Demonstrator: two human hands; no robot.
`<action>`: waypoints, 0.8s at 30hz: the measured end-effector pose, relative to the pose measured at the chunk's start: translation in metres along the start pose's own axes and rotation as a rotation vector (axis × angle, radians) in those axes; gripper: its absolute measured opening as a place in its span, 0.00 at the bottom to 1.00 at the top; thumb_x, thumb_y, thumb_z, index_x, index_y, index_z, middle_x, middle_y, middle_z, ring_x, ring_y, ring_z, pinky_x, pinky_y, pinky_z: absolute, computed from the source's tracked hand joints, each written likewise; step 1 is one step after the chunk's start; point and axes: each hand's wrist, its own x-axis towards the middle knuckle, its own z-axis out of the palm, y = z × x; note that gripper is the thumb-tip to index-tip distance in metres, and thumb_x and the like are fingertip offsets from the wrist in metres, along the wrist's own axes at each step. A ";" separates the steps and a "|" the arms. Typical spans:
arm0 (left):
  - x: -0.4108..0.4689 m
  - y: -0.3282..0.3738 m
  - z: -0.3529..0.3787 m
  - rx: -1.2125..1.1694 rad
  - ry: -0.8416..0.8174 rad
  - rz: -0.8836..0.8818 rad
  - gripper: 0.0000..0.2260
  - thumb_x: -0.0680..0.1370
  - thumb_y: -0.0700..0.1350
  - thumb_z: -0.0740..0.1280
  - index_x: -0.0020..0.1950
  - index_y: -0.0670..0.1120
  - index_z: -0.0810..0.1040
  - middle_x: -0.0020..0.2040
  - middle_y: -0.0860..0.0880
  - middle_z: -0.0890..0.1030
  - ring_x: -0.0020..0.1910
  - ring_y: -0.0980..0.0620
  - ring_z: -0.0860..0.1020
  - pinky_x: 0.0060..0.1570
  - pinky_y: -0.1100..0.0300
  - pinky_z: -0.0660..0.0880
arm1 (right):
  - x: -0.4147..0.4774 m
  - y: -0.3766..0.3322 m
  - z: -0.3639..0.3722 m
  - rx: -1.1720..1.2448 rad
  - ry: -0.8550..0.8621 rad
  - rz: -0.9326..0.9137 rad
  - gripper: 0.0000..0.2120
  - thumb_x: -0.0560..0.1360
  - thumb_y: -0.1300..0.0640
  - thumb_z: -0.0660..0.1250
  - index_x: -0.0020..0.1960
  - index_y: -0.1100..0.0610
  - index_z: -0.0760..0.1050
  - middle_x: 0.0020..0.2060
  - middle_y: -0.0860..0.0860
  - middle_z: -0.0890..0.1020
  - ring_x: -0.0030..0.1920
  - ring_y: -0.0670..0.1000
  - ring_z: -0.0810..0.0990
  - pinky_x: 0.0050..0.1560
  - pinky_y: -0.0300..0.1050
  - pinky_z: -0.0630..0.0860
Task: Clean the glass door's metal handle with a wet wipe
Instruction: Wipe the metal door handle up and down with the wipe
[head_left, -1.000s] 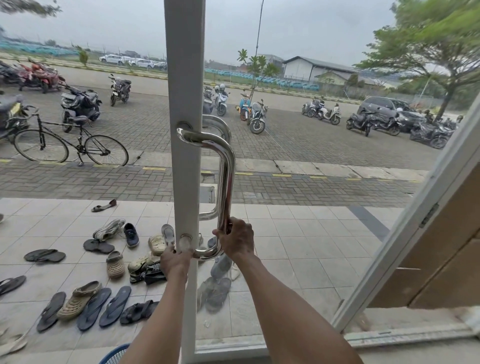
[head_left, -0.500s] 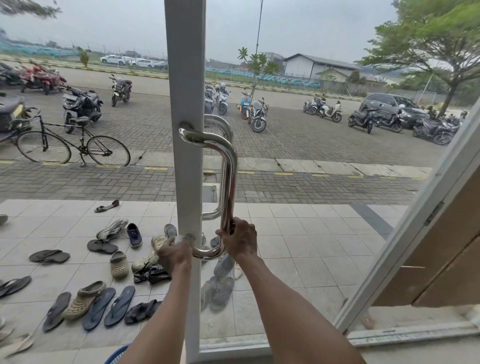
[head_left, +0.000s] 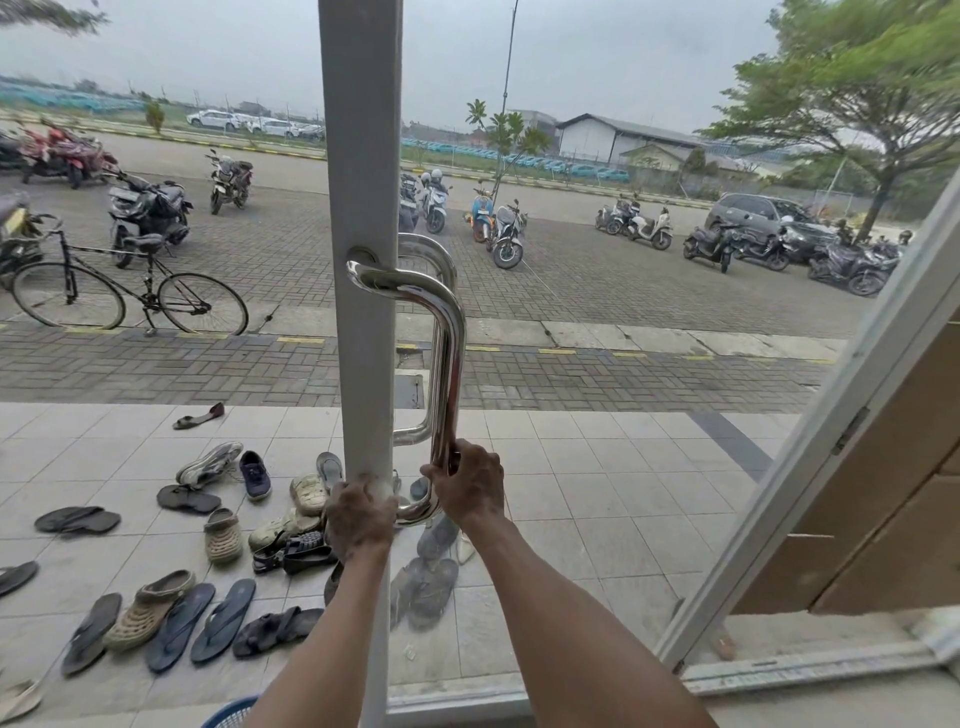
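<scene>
Metal handle (head_left: 451, 364) of polished steel is fixed on the white vertical frame (head_left: 361, 156) of the glass door (head_left: 623, 467), with its top bend around the middle of the picture and its lower bend just above the wrists. A second similar handle (head_left: 423, 332) is visible behind it, on the outer side of the glass. The right hand (head_left: 470, 488) is closed around the lower part of the handle's straight bar, with the fingers wrapped on the tube. The left hand (head_left: 358, 514) is closed at the lower mounting point, where the handle meets the frame; something pale shows at its fingertips, maybe the wet wipe, but I cannot tell for sure. Both forearms come up from the bottom edge of the view. Outside, on the tiled porch (head_left: 597, 493), many sandals and shoes (head_left: 208, 571) lie to the left of the frame. Farther away, a bicycle (head_left: 130, 291) stands at the edge of the brick paving, and motorcycles (head_left: 498, 228) are parked behind it
</scene>
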 end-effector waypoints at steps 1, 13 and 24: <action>0.001 0.001 0.000 0.015 0.000 -0.035 0.18 0.68 0.45 0.78 0.54 0.40 0.80 0.52 0.39 0.79 0.48 0.39 0.80 0.45 0.47 0.81 | 0.000 0.000 0.000 -0.001 0.000 -0.003 0.13 0.70 0.46 0.75 0.50 0.53 0.82 0.45 0.51 0.87 0.50 0.55 0.84 0.53 0.47 0.78; -0.005 0.001 0.013 -0.406 0.081 -0.492 0.29 0.69 0.56 0.76 0.60 0.36 0.76 0.49 0.34 0.83 0.48 0.39 0.82 0.45 0.51 0.78 | -0.002 0.000 -0.002 0.014 -0.004 0.002 0.13 0.71 0.47 0.75 0.50 0.54 0.82 0.45 0.50 0.87 0.50 0.53 0.84 0.52 0.44 0.78; 0.008 -0.011 0.002 -0.579 -0.098 -0.763 0.33 0.71 0.55 0.77 0.63 0.32 0.74 0.55 0.34 0.81 0.50 0.43 0.82 0.44 0.54 0.77 | -0.003 -0.001 -0.002 0.019 0.005 0.002 0.13 0.71 0.47 0.75 0.50 0.53 0.82 0.45 0.50 0.87 0.48 0.53 0.85 0.51 0.44 0.79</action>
